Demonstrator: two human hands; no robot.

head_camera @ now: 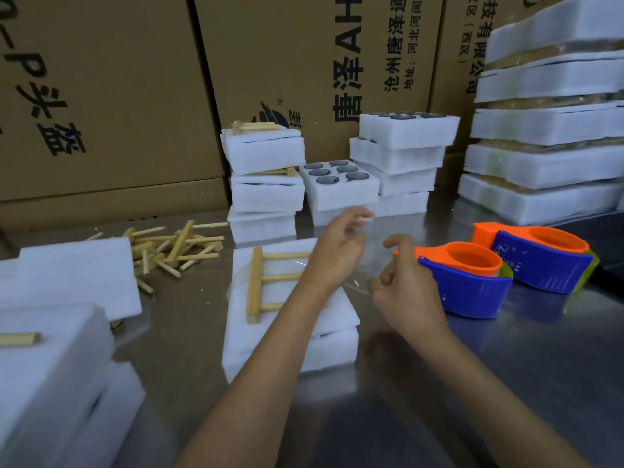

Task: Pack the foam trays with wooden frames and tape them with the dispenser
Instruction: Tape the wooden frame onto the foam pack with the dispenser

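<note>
nearby, spare dispenser [543, 258], loose wooden sticks [169, 248], cardboard boxes [101, 96].

**Hands above a foam tray on a steel table**

At centre frame, a wooden frame [258, 284] lies on stacked foam trays [334, 346]. The left hand [337, 251] and right hand [405, 292], fingers loosely curled, hover beside two tape dispensers [472, 288] at right.

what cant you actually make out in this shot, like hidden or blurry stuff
- Head view: the right side of the wooden frame on the foam tray is hidden by the left hand and forearm.
- Left hand's fingertips are motion-blurred; any grip is unclear.
- Whether the right hand pinches clear tape: only faint glints show.
- The far tape dispenser is partly covered by the near tape dispenser.
- The stack of packed trays is cut off by the right edge.
</note>
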